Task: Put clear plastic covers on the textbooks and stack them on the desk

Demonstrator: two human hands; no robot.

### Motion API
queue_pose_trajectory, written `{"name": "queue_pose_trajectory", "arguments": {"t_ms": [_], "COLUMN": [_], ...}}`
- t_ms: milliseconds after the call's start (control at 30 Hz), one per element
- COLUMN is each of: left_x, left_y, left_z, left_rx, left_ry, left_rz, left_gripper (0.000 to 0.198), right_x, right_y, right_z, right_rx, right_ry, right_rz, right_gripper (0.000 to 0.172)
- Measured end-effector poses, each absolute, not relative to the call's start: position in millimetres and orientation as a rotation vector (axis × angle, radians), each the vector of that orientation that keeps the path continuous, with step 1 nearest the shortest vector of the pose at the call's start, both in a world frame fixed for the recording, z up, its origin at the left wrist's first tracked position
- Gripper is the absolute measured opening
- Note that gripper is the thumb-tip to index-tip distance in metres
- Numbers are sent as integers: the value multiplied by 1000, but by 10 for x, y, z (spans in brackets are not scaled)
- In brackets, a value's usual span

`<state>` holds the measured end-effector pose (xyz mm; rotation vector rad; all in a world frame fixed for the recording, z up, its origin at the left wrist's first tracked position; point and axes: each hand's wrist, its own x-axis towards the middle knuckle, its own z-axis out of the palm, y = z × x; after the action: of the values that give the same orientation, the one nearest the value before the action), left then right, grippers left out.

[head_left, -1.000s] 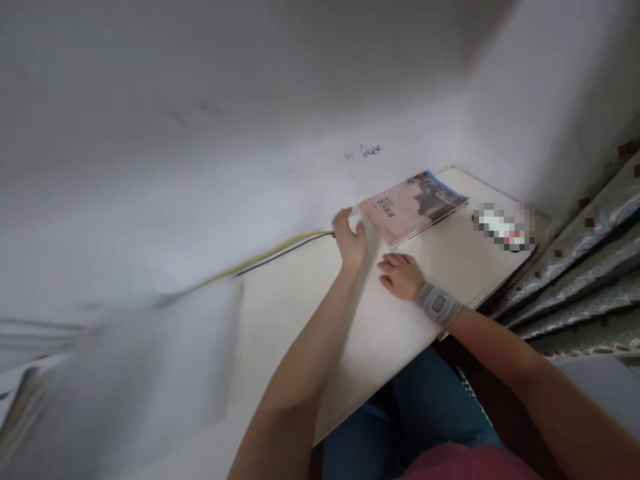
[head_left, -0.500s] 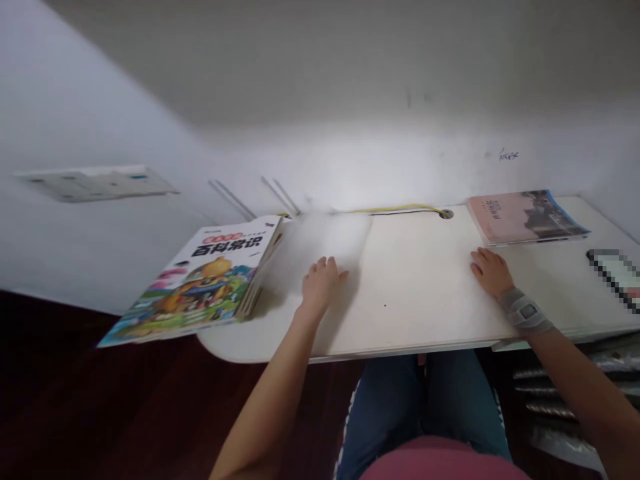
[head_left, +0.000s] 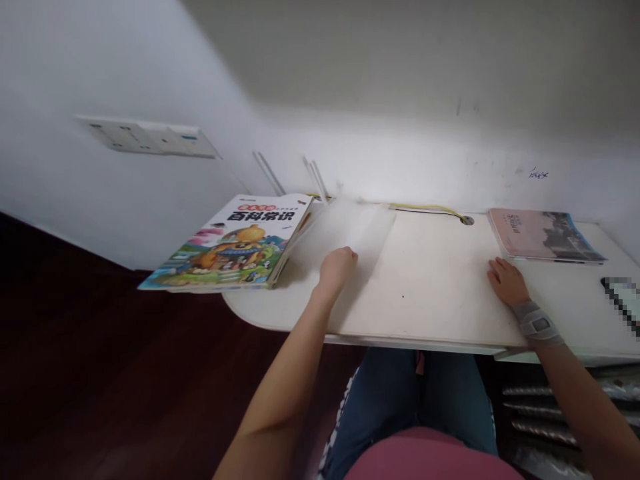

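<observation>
Head camera, what does the left hand point(head_left: 338, 264) have?

— It rests on a pale, translucent sheet point(head_left: 350, 230), blurred, lying on the white desk point(head_left: 435, 287). The fingers curl loosely down onto the sheet; whether they pinch it or only press on it, I cannot tell.

— And what lies about it?

— At nine o'clock from that hand, just beside the sheet, is a colourful children's book point(head_left: 233, 243) with bold black characters on its cover. It lies on other thin books whose edges show beneath, and it juts out over the desk's rounded left end.

— The right hand point(head_left: 507, 281)?

— Flat on the desk, palm down, fingers slack and a little spread, holding nothing. A grey wrist band point(head_left: 537, 323) wraps the wrist. It lies well apart from the left hand, at about three o'clock from it.

— Anything near that one?

— A pink and blue book point(head_left: 543, 235) lies flat at one o'clock from it, close to the wall. A yellow cable point(head_left: 425, 208) runs along the desk's back edge to a round hole at eleven o'clock from the right hand. A pixelated device point(head_left: 624, 301) sits at three o'clock, at the frame's edge. On the wall, at ten o'clock from the left hand, is a white socket panel point(head_left: 145, 135).
</observation>
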<state>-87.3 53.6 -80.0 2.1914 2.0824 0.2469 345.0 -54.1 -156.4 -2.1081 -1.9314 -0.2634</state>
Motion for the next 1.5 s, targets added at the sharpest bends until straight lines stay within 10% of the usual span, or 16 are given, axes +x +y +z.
{"name": "queue_pose_trajectory", "arguments": {"t_ms": [233,467,833,1167,1500], "left_x": [-623,374,-441,-1069,-1045], "left_y": [325,-405,-945,-610,-528], "left_z": [-554,-61,107,-1151,-1273], "left_rx": [2199,2154,1563,1864,2278], "left_ry": [2084,1241,983,2163,2200], "left_rz": [405,1011,1845,485,402], "left_gripper": [29,27,23,44,38], "right_x": [2857,1394,2454,2911,3207], "right_y": [-745,-1050,-1160,-1883,-1860], "right_z": [-1284,-1263,-911,-1282,-1476], "right_rx": [-1697,-1436,-1498,-1915,-2087], "right_ry": [-1782,-1465,-1275,-1730,-2114], "right_rz": [-211,213,-543,-601,-294], "right_gripper": [43,87,34,36,43]}}
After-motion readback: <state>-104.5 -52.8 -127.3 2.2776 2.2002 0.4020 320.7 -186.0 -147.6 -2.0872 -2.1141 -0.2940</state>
